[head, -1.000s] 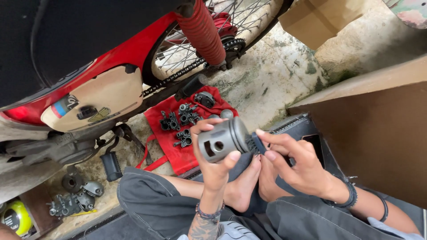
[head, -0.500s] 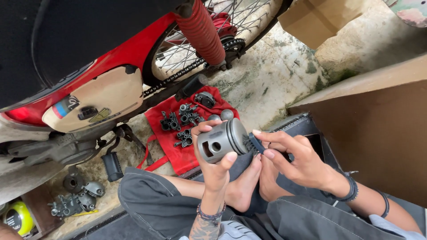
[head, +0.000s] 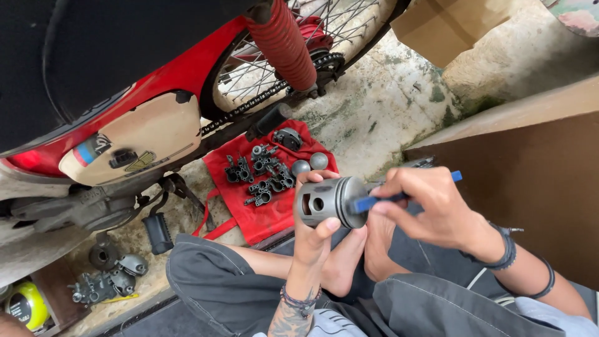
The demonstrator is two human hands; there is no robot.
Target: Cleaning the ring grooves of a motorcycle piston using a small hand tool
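L hand: mine, wrapped round the piston, thumb on the skirt, fingers over the top; piston sits frame centre, above my crossed feet, crown facing 3 o'clock.
R hand: pinched on a blue tool, w/ its tip touching the crown edge; handle end pokes out at 2 o'clock past the knuckles.
Step, my read: working the ring end of the piston w/ the tool tip.
Doing it well: I'd keep the L grip firm, wrist braced, so the piston can't roll; light pressure, tip kept to the rim; turn the piston, not the tool; avoid gouging the grooves.
Legs: grey trousers, bare feet under the piston.
Red cloth: on the ground at 11 o'clock of the piston, just beyond it; small dark engine parts and two steel balls on it.
Loose parts: at 8 o'clock, near a yellow tin.
Cardboard: 3 o'clock, beside my R arm.
Motorbike: farthest, 10–12 o'clock; red body, chain, spoked wheel, red shock.
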